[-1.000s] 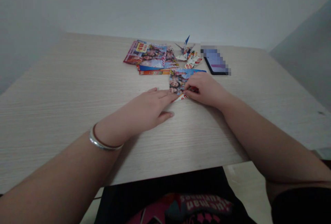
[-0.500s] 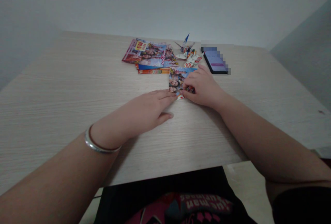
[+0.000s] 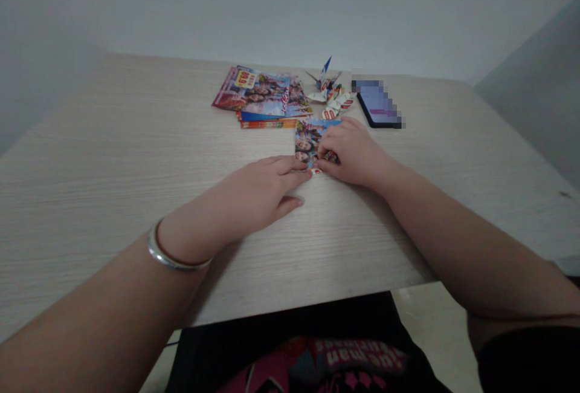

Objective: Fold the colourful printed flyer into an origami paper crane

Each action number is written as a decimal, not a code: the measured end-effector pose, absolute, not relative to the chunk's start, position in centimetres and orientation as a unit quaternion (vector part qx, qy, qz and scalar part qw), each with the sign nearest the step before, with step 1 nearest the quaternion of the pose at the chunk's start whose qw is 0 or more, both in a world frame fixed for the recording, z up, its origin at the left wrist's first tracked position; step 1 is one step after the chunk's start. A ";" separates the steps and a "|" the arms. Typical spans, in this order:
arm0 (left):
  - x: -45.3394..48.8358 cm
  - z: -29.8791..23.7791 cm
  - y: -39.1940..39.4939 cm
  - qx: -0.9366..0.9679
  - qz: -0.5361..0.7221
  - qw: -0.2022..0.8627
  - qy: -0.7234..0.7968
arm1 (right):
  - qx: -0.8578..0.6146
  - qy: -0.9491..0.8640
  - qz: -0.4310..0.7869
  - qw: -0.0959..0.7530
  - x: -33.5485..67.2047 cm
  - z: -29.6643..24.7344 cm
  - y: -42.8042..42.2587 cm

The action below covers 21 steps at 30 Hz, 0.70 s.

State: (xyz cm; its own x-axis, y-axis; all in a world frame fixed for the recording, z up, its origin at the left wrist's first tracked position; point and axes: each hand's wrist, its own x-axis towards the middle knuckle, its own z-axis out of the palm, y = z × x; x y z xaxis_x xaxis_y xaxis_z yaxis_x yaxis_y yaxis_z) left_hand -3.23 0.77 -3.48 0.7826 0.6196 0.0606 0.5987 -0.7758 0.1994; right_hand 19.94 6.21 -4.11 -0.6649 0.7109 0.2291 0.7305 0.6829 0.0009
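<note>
A small colourful printed paper [image 3: 306, 142] lies on the light wooden table [image 3: 136, 151]. My left hand [image 3: 258, 190] rests flat on the table, its fingers stretched out and its fingertips pressing the paper's near left corner. My right hand [image 3: 351, 151] lies on top of the paper's right part, fingers curled and pinching its near edge. A silver bangle circles my left wrist.
Behind the paper lies a stack of colourful flyers [image 3: 260, 97]. Folded paper cranes [image 3: 327, 87] sit to its right, and a dark phone [image 3: 378, 109] lies beyond them. The table's near edge runs in front of my lap; a pale wall stands behind.
My right hand has slid a little leftward along the paper, covering more of it. My left hand has stayed in place on the corner.
</note>
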 end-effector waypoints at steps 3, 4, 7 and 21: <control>-3.2 -3.8 0.8 0.941 0.076 0.076 0.321 | -0.397 -0.910 -0.049 0.109 19.9 -4.0 6.2; -3.2 -3.9 0.8 0.941 0.083 0.068 0.321 | -0.395 -0.911 -0.044 0.111 19.9 -4.0 6.3; -3.3 -4.2 0.8 0.941 0.093 0.051 0.320 | -0.383 -0.916 -0.022 0.114 20.0 -3.9 6.5; -3.6 -3.8 0.8 0.945 0.076 0.056 0.313 | -0.394 -0.913 -0.042 0.100 19.6 -4.2 6.3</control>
